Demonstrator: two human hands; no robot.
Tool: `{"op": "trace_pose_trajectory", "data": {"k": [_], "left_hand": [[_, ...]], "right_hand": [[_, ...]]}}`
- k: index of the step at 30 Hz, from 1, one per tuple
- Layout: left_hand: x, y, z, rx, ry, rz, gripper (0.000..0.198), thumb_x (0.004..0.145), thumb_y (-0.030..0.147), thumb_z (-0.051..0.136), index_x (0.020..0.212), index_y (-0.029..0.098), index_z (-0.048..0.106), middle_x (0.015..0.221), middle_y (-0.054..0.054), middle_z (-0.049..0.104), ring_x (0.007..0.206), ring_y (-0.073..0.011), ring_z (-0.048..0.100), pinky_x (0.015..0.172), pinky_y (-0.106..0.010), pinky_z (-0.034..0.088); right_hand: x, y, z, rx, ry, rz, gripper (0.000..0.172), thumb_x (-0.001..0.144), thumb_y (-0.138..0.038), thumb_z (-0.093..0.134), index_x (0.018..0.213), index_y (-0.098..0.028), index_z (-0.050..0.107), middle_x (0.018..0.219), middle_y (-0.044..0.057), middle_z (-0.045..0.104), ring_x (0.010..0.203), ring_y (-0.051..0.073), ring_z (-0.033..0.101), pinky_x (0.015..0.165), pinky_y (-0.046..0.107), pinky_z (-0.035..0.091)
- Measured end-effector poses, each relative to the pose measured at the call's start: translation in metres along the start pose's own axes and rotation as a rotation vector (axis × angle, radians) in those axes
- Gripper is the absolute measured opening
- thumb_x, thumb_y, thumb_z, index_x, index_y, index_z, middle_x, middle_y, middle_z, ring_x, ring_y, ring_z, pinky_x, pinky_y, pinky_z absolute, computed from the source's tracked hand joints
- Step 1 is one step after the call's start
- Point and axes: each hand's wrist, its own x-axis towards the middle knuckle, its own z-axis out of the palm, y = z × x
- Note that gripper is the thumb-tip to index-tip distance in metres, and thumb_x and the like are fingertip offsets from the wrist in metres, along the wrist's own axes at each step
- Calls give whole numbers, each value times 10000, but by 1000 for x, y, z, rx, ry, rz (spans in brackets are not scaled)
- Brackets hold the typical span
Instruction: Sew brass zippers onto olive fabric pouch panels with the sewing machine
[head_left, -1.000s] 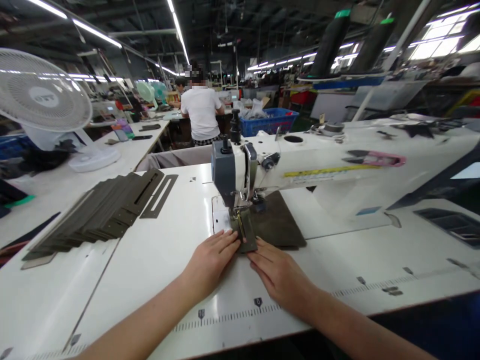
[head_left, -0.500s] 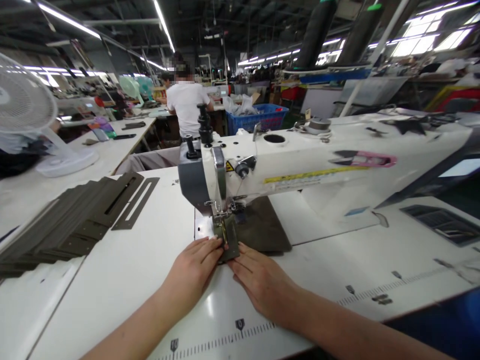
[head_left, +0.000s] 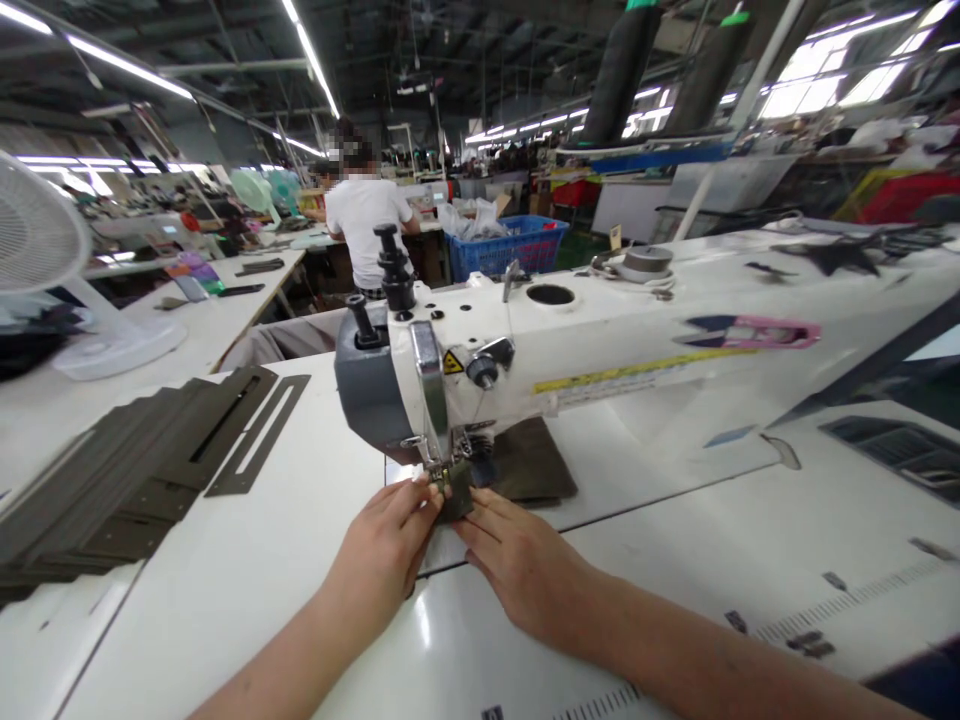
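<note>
A white sewing machine (head_left: 600, 340) stands across the white table (head_left: 247, 570). Under its presser foot lies a dark olive fabric piece (head_left: 529, 465) with a narrow strip. My left hand (head_left: 386, 545) lies flat on the table, fingers stretched, its fingertips pressing the strip's left edge just before the needle. My right hand (head_left: 517, 560) lies flat too, fingers apart, its fingertips on the strip's near right edge. Neither hand grips anything.
A fanned stack of dark cut pieces (head_left: 142, 460) lies at the left. A white fan (head_left: 45, 250) stands on the table beyond. A person in a white shirt (head_left: 364, 225) works at a far bench near a blue basket (head_left: 517, 245). Pink snips (head_left: 750, 330) rest on the machine arm.
The fabric has fed away under the foot, so less of the strip shows before the needle. Both hands have followed it toward the machine. The view has dropped and moved closer.
</note>
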Motion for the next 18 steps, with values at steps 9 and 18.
{"op": "trace_pose_trajectory", "data": {"k": [9, 18], "left_hand": [[-7, 5, -4, -28, -31, -136, 239, 874, 183, 423, 1032, 144, 598, 1047, -129, 596, 990, -246, 575, 806, -393, 531], [-9, 3, -1, 73, 10, -6, 229, 889, 144, 391, 910, 150, 619, 979, -99, 660, 915, -200, 630, 883, -423, 490]], "right_hand": [[3, 2, -19, -16, 211, 86, 206, 865, -134, 433, 979, -122, 604, 811, 80, 644, 784, 184, 606, 731, 329, 520], [9, 9, 13, -234, 110, 49, 276, 790, -67, 501, 1045, -30, 599, 1054, 178, 629, 968, 259, 601, 843, 385, 518]]}}
